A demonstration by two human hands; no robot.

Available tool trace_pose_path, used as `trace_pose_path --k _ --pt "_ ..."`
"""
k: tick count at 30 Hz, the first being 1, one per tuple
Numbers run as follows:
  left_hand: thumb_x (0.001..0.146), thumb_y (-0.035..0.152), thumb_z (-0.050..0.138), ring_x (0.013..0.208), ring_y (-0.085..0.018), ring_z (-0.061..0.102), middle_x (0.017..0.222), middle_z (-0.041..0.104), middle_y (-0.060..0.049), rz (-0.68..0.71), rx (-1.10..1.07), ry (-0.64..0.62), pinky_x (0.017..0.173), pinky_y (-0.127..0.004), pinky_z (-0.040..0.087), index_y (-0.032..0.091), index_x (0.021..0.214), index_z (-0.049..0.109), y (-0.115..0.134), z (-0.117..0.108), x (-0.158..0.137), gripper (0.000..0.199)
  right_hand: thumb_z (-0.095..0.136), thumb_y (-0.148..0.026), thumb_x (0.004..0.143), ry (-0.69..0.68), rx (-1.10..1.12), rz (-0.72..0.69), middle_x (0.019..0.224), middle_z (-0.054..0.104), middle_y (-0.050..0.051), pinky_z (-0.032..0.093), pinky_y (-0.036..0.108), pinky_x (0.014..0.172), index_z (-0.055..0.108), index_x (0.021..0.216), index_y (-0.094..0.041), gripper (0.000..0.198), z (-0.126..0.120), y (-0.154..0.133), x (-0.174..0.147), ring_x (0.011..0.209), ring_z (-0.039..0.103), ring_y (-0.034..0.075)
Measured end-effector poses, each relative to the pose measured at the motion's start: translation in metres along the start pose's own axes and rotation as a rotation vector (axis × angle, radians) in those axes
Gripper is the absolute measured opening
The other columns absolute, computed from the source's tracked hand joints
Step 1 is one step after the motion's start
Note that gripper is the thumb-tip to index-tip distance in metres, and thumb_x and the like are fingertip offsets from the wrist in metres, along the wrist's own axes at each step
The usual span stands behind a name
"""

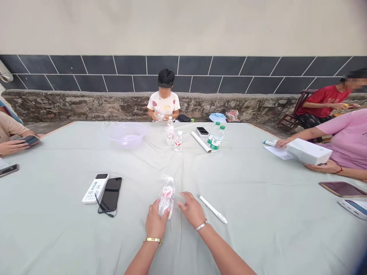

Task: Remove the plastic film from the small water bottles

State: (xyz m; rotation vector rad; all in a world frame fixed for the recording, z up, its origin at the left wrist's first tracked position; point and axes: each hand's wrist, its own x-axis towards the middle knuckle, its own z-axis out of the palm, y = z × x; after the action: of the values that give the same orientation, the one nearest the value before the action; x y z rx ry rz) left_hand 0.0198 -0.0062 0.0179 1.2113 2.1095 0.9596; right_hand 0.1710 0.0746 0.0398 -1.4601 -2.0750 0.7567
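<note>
My left hand (pixel 156 221) is wrapped round the lower part of a small clear water bottle (pixel 167 194) with a white cap and a pink-and-white label. Crinkled clear plastic film clings to the bottle's upper left side. The bottle leans slightly on the cloth. Just right of it, my right hand (pixel 190 208) is held with fingers apart and nothing in them, not touching the bottle. A white pen-like utility knife (pixel 212 209) lies on the cloth beside my right hand.
A power bank (pixel 96 188) and black phone (pixel 110 194) lie left. Farther back stand a translucent purple basin (pixel 127 135), several small bottles (pixel 178 141), a white roll (pixel 200 141) and two green-capped bottles (pixel 217 139). People sit around; one holds a white box (pixel 309 151).
</note>
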Motion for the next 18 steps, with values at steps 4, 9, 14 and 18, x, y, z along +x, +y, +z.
trace_pose_path --k 4,9,14,18 --pt "0.079 0.048 0.046 0.09 -0.025 0.061 0.112 0.057 -0.016 0.015 0.22 -0.076 0.071 -0.031 0.042 0.013 0.129 0.041 0.016 0.009 -0.006 0.062 0.054 -0.033 0.077 0.133 -0.398 0.168 0.108 0.058 0.013 0.045 0.04 0.075 0.056 0.11 -0.021 0.035 -0.046 0.053 -0.016 0.095 0.057 0.028" --pt "0.081 0.053 0.041 0.101 -0.027 0.059 0.113 0.06 -0.016 0.044 0.326 -0.15 0.081 -0.032 0.039 0.012 0.131 0.04 0.019 0.013 -0.01 0.064 0.04 -0.026 0.083 -0.007 -0.439 0.245 0.084 0.061 0.008 0.042 0.031 0.067 0.059 0.086 -0.019 0.02 -0.066 0.085 -0.034 0.077 0.058 0.022" --pt "0.09 0.043 0.02 0.114 -0.02 0.052 0.127 0.055 -0.012 0.134 0.279 -0.176 0.091 -0.027 0.036 0.012 0.137 0.034 0.005 0.013 -0.012 0.058 0.027 -0.028 0.089 -0.124 -0.121 0.176 0.078 0.061 0.005 0.041 0.027 0.065 0.059 0.099 -0.018 0.035 -0.059 0.03 -0.001 0.069 0.058 0.016" --pt "0.09 0.042 0.019 0.116 -0.02 0.051 0.128 0.055 -0.01 0.14 0.214 -0.165 0.092 -0.028 0.036 0.014 0.136 0.037 -0.004 0.014 -0.014 0.057 0.031 -0.021 0.086 -0.202 0.036 0.209 0.078 0.063 0.004 0.039 0.024 0.061 0.056 0.113 -0.015 0.038 -0.05 -0.023 0.051 0.063 0.055 0.013"
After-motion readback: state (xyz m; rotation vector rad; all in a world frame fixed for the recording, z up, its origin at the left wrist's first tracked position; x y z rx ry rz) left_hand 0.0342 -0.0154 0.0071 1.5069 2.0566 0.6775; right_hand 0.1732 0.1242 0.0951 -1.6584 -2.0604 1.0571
